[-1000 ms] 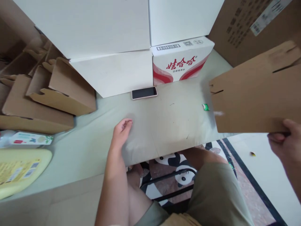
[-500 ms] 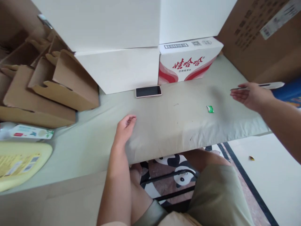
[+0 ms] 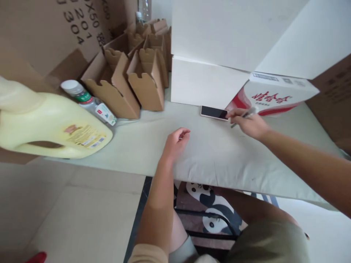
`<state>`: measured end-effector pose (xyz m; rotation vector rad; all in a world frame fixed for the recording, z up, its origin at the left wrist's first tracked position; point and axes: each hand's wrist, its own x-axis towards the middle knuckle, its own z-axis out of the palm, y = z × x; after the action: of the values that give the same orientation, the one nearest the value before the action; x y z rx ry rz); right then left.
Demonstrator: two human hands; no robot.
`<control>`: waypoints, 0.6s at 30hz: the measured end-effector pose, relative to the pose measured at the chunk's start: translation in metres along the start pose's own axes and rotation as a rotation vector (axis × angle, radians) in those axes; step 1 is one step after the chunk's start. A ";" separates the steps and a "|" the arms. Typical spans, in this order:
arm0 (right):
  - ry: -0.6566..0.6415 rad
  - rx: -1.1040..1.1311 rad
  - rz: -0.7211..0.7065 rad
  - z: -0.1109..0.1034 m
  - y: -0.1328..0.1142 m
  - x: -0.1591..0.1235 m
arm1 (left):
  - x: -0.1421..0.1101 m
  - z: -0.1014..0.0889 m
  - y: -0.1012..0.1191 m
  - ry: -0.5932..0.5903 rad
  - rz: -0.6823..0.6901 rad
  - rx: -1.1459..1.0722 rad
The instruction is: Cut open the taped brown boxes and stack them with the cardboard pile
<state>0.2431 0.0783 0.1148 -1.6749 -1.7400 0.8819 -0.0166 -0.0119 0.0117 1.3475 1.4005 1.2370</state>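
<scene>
My left hand (image 3: 177, 143) rests at the front of the cloth-covered table (image 3: 139, 146), fingers loosely curled towards the thumb and nothing visible in them. My right hand (image 3: 251, 124) holds a slim white utility knife (image 3: 249, 112), blurred by motion, its thin tip pointing down to the left. The right fingertips overlap the right end of a phone (image 3: 214, 112) lying dark screen up; whether they touch it I cannot tell. Behind the phone stand a plain white box (image 3: 205, 82) and a white carton with red print (image 3: 274, 95).
On the left are several open brown cardboard boxes (image 3: 148, 80), a clear bottle with a white cap (image 3: 79, 93) and a big pale yellow jug (image 3: 57, 124). Large brown cartons (image 3: 334, 95) flank both sides. A panda-patterned mat (image 3: 211, 219) lies under the table.
The flat cardboard piece has left my right hand, which now holds the utility knife and has come leftwards to the phone. The view has swung left. My left hand stays curled.
</scene>
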 end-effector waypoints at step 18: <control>-0.011 -0.494 -0.620 0.167 -0.144 0.117 | -0.006 -0.036 0.000 0.322 0.057 -0.012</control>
<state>0.0156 0.1823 0.1175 -1.2448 -2.4213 0.1839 -0.0508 -0.0214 0.0185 1.2247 1.5786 1.5501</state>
